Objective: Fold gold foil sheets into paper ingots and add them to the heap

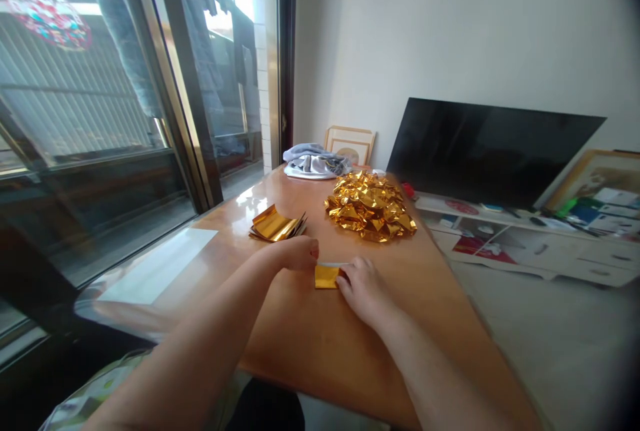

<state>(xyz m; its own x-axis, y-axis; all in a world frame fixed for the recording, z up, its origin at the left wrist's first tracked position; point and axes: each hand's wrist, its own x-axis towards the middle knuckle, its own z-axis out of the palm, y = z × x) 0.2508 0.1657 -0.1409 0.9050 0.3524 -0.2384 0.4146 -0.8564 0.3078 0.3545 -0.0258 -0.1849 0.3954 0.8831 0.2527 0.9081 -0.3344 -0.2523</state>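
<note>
A small folded piece of gold foil paper (326, 276) lies on the wooden table (310, 338) between my hands. My left hand (295, 253) is closed, pinching the paper's upper left edge. My right hand (364, 288) presses on its right side with fingers curled over the edge. Behind them to the left sits a stack of flat gold sheets (276, 224). A heap of folded gold pieces (370, 206) lies further back on the right.
A grey cloth bundle (314, 161) and a picture frame (350, 143) are at the table's far end. A dark TV screen (480, 151) leans over a low white cabinet (530, 238) on the right. Glass doors (100, 118) run along the left.
</note>
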